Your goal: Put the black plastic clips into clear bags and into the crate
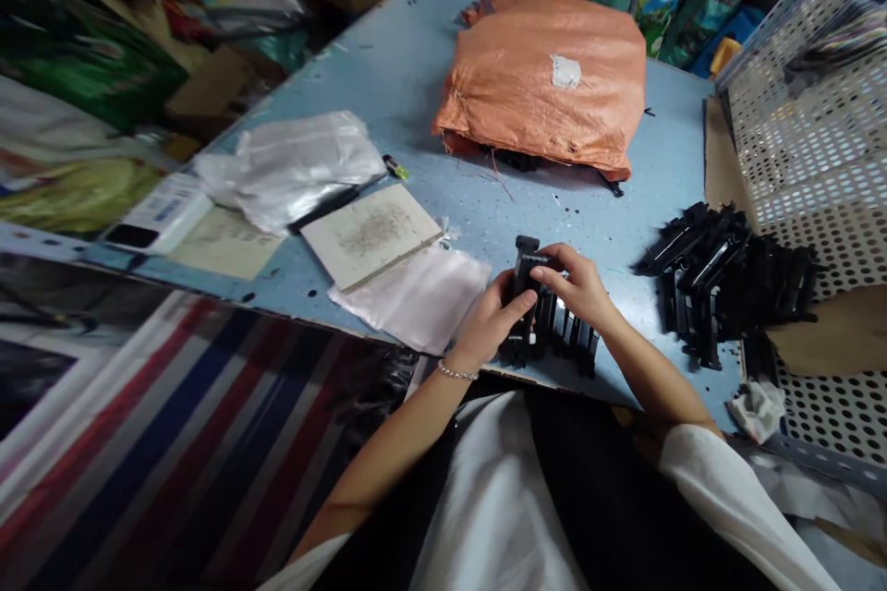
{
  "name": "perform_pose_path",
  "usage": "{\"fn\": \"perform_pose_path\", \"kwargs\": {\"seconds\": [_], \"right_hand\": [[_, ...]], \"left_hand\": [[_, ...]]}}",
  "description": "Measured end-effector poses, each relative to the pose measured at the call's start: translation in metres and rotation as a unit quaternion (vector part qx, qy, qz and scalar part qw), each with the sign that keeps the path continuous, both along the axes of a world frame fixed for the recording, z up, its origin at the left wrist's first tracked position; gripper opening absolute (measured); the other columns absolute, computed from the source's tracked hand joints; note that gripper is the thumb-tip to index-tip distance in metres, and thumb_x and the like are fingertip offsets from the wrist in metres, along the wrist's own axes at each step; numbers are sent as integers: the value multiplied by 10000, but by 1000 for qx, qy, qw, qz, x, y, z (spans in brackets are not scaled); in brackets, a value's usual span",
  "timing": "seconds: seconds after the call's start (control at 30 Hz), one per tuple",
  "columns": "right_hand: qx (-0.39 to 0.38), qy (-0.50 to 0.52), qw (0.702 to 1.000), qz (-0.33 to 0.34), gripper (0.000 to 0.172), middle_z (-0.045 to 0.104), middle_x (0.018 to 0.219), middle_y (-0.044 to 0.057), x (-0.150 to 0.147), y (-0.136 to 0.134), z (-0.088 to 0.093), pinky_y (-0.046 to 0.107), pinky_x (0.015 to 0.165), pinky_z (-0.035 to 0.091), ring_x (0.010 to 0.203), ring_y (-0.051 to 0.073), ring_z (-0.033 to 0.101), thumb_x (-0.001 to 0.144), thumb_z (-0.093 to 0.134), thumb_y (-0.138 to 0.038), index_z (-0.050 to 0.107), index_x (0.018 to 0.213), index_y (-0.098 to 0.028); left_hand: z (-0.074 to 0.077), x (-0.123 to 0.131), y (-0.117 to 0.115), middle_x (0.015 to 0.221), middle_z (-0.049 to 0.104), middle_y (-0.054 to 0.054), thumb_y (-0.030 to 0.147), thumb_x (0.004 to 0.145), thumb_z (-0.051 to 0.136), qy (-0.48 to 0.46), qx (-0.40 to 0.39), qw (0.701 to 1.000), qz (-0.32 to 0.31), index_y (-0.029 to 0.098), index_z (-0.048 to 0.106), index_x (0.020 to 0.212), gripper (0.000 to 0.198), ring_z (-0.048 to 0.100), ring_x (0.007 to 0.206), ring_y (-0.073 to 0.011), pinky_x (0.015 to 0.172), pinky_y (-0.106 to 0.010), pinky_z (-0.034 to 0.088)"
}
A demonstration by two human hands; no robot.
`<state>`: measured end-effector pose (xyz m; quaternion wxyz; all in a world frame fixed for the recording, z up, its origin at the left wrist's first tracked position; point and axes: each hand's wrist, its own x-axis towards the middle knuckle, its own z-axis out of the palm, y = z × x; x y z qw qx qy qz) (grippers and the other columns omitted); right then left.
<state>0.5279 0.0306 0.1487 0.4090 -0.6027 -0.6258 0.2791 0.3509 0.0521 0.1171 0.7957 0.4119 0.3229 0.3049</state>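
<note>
Near the front edge of the blue table (602, 208), both my hands hold one black plastic part (525, 260), long and narrow with a wider end at the top. My left hand (495, 319) is wrapped round its lower side, the thumb lying along it. My right hand (574, 284) pinches it from the right with thumb and fingers. Just below and right of the hands lies a row of similar black plastic parts (572, 332), partly hidden by my right hand. A larger heap of such black parts (721, 268) is piled at the right.
An orange woven sack (547, 78) lies at the back. To the left are a speckled flat board (374, 231), thin white plastic bags (422, 291), a clear plastic bundle (311, 157) and a white box (163, 212). A perforated metal panel (818, 157) borders the right side.
</note>
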Motion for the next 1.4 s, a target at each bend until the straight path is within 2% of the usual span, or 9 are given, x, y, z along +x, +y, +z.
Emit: {"fn": "perform_pose_path", "kwargs": {"seconds": [0.1, 0.27, 0.5, 0.67, 0.87, 1.07, 1.13, 1.27, 1.4], "right_hand": [[84, -174, 980, 39, 539, 666, 937, 90, 9, 0, 7, 358, 767, 475, 880, 225, 581, 971, 432, -679, 640, 1058, -190], [132, -365, 913, 127, 616, 611, 870, 85, 37, 10, 6, 384, 749, 431, 867, 243, 522, 969, 296, -736, 641, 981, -226], [120, -342, 914, 181, 589, 561, 827, 62, 52, 24, -7, 373, 722, 389, 814, 223, 508, 965, 318, -744, 629, 931, -246], [91, -310, 945, 53, 664, 605, 834, 75, 28, 11, -1, 353, 715, 401, 788, 215, 537, 1040, 106, -621, 617, 963, -204], [150, -342, 906, 198, 597, 644, 855, 85, -6, -30, -17, 360, 688, 401, 828, 229, 563, 1021, 254, -651, 655, 968, -213], [126, -319, 917, 202, 471, 618, 753, 67, -21, -48, -42, 336, 671, 417, 726, 196, 547, 1071, 317, -417, 631, 799, -195], [87, -328, 924, 176, 414, 661, 837, 80, -14, -53, -49, 342, 733, 446, 797, 204, 579, 1071, 343, -381, 668, 902, -185], [10, -350, 934, 73, 420, 618, 1324, 165, 16, -62, -67, 499, 1026, 429, 1235, 310, 530, 1022, 485, -428, 585, 1353, -190], [32, -319, 947, 34, 453, 615, 1349, 162, 28, -64, -69, 544, 1078, 430, 1275, 310, 531, 1009, 526, -336, 520, 1442, -206]], "left_hand": [[8, -1, -3, 744, 657, 6, 577, 753, 777, -11, -19, 1000, -15, 168, 627, 990, 496, 588, 513, -100, 467, -216, 501], [14, 0, -5, 760, 673, -31, 599, 712, 791, -31, -121, 990, -63, 143, 626, 960, 544, 605, 486, -117, 410, -227, 487], [20, 4, -10, 689, 646, -13, 635, 777, 712, -78, -214, 964, -139, 133, 666, 1009, 555, 580, 437, -114, 374, -228, 426], [15, 11, 3, 714, 667, -14, 658, 797, 689, -45, -169, 985, -5, 127, 670, 1059, 592, 602, 496, -105, 450, -225, 455], [7, 9, 18, 744, 699, -36, 686, 806, 658, -18, -133, 990, 40, 124, 683, 1070, 622, 647, 592, -125, 542, -230, 490], [0, 4, 8, 706, 684, 6, 674, 756, 727, 44, -11, 992, 120, 205, 628, 1103, 592, 665, 583, -145, 502, -229, 484], [-13, -4, 13, 702, 672, 32, 642, 721, 779, 55, 3, 987, 153, 241, 584, 1133, 607, 661, 550, -139, 483, -223, 487], [-47, -21, 27, 649, 659, 5, 712, 740, 702, 111, -86, 979, 147, 174, 596, 991, 603, 673, 535, -164, 438, -226, 485], [-54, -28, 22, 608, 664, -16, 733, 747, 671, 151, -69, 980, 110, 150, 624, 928, 612, 638, 482, -157, 417, -224, 470]]}}
